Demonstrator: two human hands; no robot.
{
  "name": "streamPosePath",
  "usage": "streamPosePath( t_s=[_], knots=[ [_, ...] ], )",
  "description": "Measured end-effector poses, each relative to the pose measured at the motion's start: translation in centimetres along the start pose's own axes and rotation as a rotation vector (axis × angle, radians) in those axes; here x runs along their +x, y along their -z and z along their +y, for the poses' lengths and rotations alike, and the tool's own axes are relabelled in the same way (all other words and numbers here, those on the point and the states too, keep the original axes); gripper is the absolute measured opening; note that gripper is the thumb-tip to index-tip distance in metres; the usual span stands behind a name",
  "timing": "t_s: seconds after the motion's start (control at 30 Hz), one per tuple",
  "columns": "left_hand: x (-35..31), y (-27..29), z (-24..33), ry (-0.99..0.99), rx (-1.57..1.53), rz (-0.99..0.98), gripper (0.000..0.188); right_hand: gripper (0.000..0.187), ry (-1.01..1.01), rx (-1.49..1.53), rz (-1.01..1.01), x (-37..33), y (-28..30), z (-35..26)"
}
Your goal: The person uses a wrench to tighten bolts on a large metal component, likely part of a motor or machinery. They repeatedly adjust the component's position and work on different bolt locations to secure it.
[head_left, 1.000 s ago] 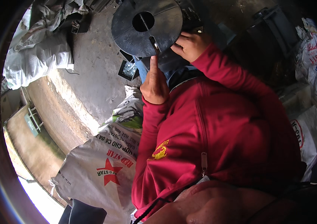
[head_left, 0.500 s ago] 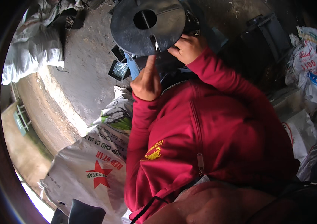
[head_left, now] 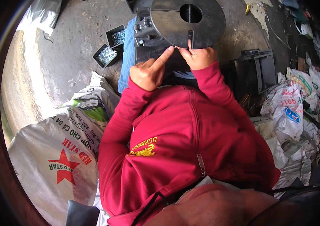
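A black housing with a round, disc-like face (head_left: 212,22) sits in front of my lap. It has a large hole in the middle and a narrow slot near its near rim. My left hand (head_left: 145,75) holds nothing; its index finger stretches to the near rim while the other fingers curl in. My right hand (head_left: 202,59) grips that rim, one finger up at the slot and another fingertip pointing left. Between the two hands' fingertips shows a tiny bright spot, too small to name. Bolts (head_left: 141,41) stand along the housing's left side.
Two black trays of small shiny metal fasteners (head_left: 107,56) stand on the floor at left, beside blue cloth (head_left: 128,56). A big white printed sack (head_left: 35,150) lies near left. At right are a black boxy part (head_left: 256,71) and crumpled white sacks (head_left: 288,101).
The whole view has shifted, showing more of the housing's left side. My left index finger has gone from the slot to the rim left of it; my right hand has come to the slot.
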State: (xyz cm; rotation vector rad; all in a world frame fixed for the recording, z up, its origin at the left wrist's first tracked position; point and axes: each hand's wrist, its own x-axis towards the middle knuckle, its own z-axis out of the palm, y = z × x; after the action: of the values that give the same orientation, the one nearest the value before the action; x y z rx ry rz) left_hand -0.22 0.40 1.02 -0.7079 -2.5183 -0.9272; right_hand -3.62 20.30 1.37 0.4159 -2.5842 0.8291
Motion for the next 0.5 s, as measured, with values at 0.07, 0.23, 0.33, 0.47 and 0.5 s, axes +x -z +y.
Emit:
streamPosePath(
  t_s=[0.07,0.23,0.33,0.47,0.5],
  knots=[
    [0.3,1.4,0.3,0.007,-0.026,0.058,0.062,0.012,-0.029,-0.039,-0.023,0.2,0.4,-0.5],
    [-0.8,-0.8,-0.9,0.003,0.064,-0.013,0.063,0.012,0.013,-0.015,-0.030,0.2,0.6,-0.8],
    [0.4,1.6,0.4,-0.014,-0.021,0.031,0.062,0.012,0.041,-0.026,0.003,0.2,0.6,-0.4],
    [0.1,0.9,-0.4,0.006,0.105,-0.053,0.066,0.012,0.048,-0.062,-0.020,0.4,0.3,-0.1],
    [0.2,0.4,-0.7,0.006,0.084,-0.027,0.066,0.012,0.075,-0.079,-0.034,0.5,0.3,-0.1]
  ],
)
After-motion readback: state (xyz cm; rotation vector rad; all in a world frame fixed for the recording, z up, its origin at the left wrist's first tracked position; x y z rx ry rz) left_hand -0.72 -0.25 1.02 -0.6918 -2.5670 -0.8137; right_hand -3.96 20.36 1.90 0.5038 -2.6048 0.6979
